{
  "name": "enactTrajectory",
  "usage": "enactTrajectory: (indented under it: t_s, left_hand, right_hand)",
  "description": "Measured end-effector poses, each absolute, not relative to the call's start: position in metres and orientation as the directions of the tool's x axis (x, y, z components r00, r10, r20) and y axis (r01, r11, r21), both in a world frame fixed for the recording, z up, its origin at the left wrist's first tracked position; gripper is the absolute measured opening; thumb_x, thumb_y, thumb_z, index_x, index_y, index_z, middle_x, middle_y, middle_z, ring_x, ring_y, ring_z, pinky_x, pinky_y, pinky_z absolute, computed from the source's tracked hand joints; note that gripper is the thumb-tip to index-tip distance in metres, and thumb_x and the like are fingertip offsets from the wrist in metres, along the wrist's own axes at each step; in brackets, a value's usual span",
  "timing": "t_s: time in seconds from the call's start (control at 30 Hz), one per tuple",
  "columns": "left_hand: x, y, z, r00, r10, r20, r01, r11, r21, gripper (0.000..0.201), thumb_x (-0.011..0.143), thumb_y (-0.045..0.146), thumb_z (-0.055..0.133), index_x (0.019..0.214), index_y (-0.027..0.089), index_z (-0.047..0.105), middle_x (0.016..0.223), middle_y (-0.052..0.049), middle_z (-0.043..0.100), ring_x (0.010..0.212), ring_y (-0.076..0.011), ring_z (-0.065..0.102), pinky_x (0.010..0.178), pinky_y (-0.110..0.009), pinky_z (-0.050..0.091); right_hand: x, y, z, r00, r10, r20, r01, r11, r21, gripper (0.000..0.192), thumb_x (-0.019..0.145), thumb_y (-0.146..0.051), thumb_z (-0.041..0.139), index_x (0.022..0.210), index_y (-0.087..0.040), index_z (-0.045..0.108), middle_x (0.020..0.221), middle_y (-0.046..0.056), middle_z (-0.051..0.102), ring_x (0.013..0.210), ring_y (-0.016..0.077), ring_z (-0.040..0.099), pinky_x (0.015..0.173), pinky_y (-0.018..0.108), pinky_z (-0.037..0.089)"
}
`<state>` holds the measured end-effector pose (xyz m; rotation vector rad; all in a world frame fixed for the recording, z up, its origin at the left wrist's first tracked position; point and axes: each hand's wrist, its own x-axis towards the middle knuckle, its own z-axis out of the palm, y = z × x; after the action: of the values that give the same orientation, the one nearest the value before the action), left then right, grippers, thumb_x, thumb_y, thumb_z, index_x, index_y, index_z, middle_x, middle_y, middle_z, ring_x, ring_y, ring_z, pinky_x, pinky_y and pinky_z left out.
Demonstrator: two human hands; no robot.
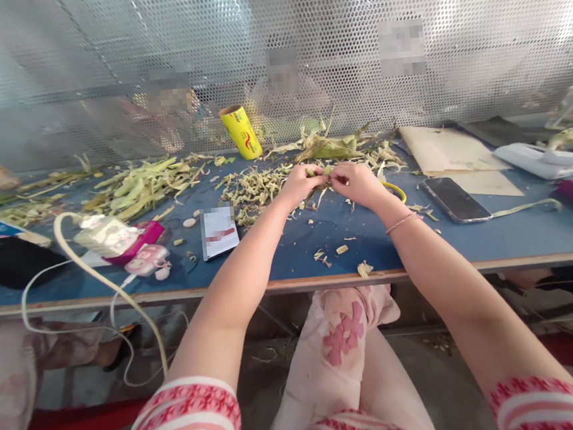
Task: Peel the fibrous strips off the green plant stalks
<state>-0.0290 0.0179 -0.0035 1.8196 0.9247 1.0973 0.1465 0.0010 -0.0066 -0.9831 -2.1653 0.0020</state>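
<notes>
Lit phone (220, 231) nearest, in front of the yellow tube (240, 133) and slightly left; screen pixelated, unreadable. Dark-screen phone (458, 200) well right of the tube, also nearer. Left hand (305, 181) and right hand (357, 183) both pinching a small green plant piece (327, 170), front-right of the tube. Shredded pile (251, 190) just in front of the tube. Tube carries dark lettering plus red mark, too small to read.

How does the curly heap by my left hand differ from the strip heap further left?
The curly heap has short, twisted pieces; the strip heap has long, flatter ones. The curly heap lies beside the left hand; the strip heap is farther off. Both are pale yellow-green, on the blue tabletop.
</notes>
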Motion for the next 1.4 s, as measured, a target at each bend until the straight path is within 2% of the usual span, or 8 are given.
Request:
enactTrajectory:
  t_s: [0.27, 0.43, 0.57, 0.7, 0.87, 1.07, 1.23, 1.4]
  left_hand:
    - [-0.03, 0.02, -0.004, 0.332, 0.876, 0.35, 0.25, -0.44, 0.863, 0.025, 0.067, 0.038, 0.072, 0.07, 0.015, 0.065, 0.066, -0.002, 0.062, 0.063, -0.0123, 0.053, 0.064, -0.028, 0.038]
    - [-0.03, 0.018, -0.001, 0.308, 0.871, 0.382, 0.326, -0.474, 0.818, 0.02, 0.07, 0.034, 0.07, 0.068, 0.015, 0.065, 0.057, 0.002, 0.056, 0.055, -0.0097, 0.044, 0.058, -0.027, 0.032]
    - [-0.027, 0.013, 0.001, 0.349, 0.836, 0.423, 0.335, -0.533, 0.777, 0.011, 0.07, 0.023, 0.066, 0.074, 0.013, 0.068, 0.07, -0.001, 0.065, 0.062, -0.0097, 0.05, 0.063, -0.025, 0.036]
    - [-0.025, 0.016, -0.005, 0.382, 0.796, 0.469, 0.353, -0.595, 0.722, 0.009, 0.07, 0.02, 0.063, 0.074, 0.013, 0.067, 0.072, -0.001, 0.065, 0.067, -0.0106, 0.053, 0.065, -0.024, 0.038]
    - [-0.025, 0.019, -0.01, 0.424, 0.775, 0.47, 0.27, -0.603, 0.751, 0.012, 0.069, 0.015, 0.063, 0.08, 0.013, 0.068, 0.081, -0.003, 0.069, 0.075, -0.0126, 0.059, 0.071, -0.026, 0.042]
    - [-0.023, 0.015, -0.007, 0.379, 0.796, 0.472, 0.258, -0.581, 0.772, 0.012, 0.074, 0.026, 0.066, 0.075, 0.014, 0.066, 0.073, -0.002, 0.065, 0.068, -0.0111, 0.054, 0.065, -0.025, 0.041]
    - [-0.022, 0.013, -0.005, 0.355, 0.829, 0.432, 0.184, -0.515, 0.837, 0.022, 0.073, 0.035, 0.073, 0.08, 0.015, 0.068, 0.077, -0.003, 0.068, 0.065, -0.0106, 0.056, 0.064, -0.025, 0.042]
    - [-0.021, 0.01, -0.003, 0.327, 0.864, 0.383, 0.139, -0.445, 0.885, 0.025, 0.073, 0.038, 0.073, 0.08, 0.015, 0.067, 0.072, -0.002, 0.066, 0.063, -0.0108, 0.057, 0.064, -0.025, 0.042]
  right_hand:
    - [0.148, -0.005, -0.003, -0.403, 0.675, 0.619, 0.64, 0.691, -0.337, 0.012, 0.068, -0.013, 0.051, 0.058, -0.019, 0.05, 0.062, 0.0, 0.051, 0.062, 0.0132, 0.046, 0.063, 0.028, 0.037]
    - [0.15, -0.009, -0.001, -0.52, 0.55, 0.654, 0.505, 0.815, -0.284, 0.013, 0.07, -0.013, 0.051, 0.059, -0.019, 0.055, 0.077, 0.004, 0.054, 0.072, 0.0155, 0.052, 0.071, 0.032, 0.044]
    - [0.152, -0.008, -0.001, -0.566, 0.428, 0.705, 0.445, 0.878, -0.175, 0.015, 0.075, -0.016, 0.055, 0.063, -0.02, 0.063, 0.099, 0.008, 0.057, 0.088, 0.0196, 0.053, 0.085, 0.04, 0.045]
    - [0.151, -0.007, -0.001, -0.573, 0.438, 0.692, 0.471, 0.868, -0.159, 0.017, 0.082, -0.024, 0.058, 0.07, -0.023, 0.071, 0.103, 0.008, 0.061, 0.096, 0.0233, 0.053, 0.095, 0.049, 0.04]
    - [0.147, -0.004, -0.003, -0.407, 0.577, 0.708, 0.504, 0.788, -0.353, 0.017, 0.082, -0.035, 0.064, 0.075, -0.022, 0.073, 0.115, 0.009, 0.057, 0.111, 0.027, 0.05, 0.102, 0.053, 0.038]
    - [0.144, 0.01, -0.012, -0.279, 0.732, 0.622, 0.254, 0.681, -0.687, 0.02, 0.086, -0.037, 0.057, 0.089, -0.02, 0.069, 0.097, 0.007, 0.062, 0.099, 0.0203, 0.057, 0.094, 0.041, 0.047]
    - [0.146, 0.014, -0.016, -0.258, 0.762, 0.594, 0.14, 0.638, -0.758, 0.032, 0.086, -0.033, 0.053, 0.118, -0.024, 0.052, 0.098, 0.004, 0.06, 0.085, 0.0142, 0.057, 0.082, 0.032, 0.05]
    - [0.148, 0.014, -0.013, -0.213, 0.768, 0.604, 0.27, 0.64, -0.719, 0.022, 0.084, -0.038, 0.054, 0.097, -0.02, 0.056, 0.084, 0.002, 0.058, 0.077, 0.0135, 0.055, 0.073, 0.029, 0.048]
